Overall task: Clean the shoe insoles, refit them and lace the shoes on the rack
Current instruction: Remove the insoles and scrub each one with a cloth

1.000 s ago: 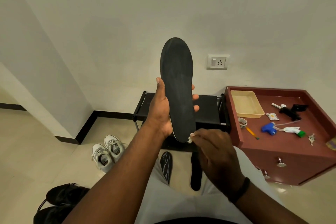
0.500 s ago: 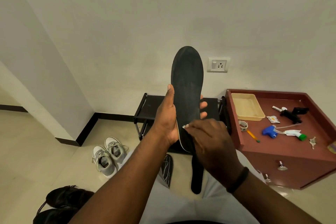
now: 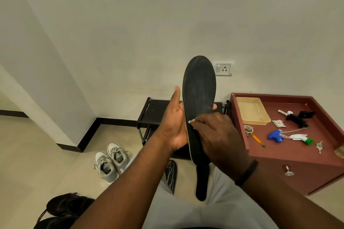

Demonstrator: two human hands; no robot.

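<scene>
My left hand (image 3: pixel 173 124) holds a black insole (image 3: pixel 199 89) upright by its lower half, toe end up. My right hand (image 3: pixel 216 135) presses a small white wipe (image 3: pixel 191 122) against the insole's lower face; only a corner of the wipe shows. Two more black insoles lie on the floor below, one patterned (image 3: pixel 170 174) and one plain (image 3: pixel 202 182). A black shoe rack (image 3: pixel 156 111) stands against the wall behind my hands. Grey-white sneakers (image 3: pixel 110 160) sit on the floor to the left, and black shoes (image 3: pixel 65 206) lie at the bottom left.
A red-brown cabinet (image 3: pixel 297 165) stands to the right, carrying a beige tray (image 3: pixel 252 110), a blue spray head (image 3: pixel 275 135), a tape roll (image 3: pixel 248 129), a pencil, keys and small items. A wall socket (image 3: pixel 223 69) is behind the insole. My knees fill the bottom centre.
The insole and both hands have shifted right and lower in view. My right hand has moved up the insole's lower part with the wipe.
</scene>
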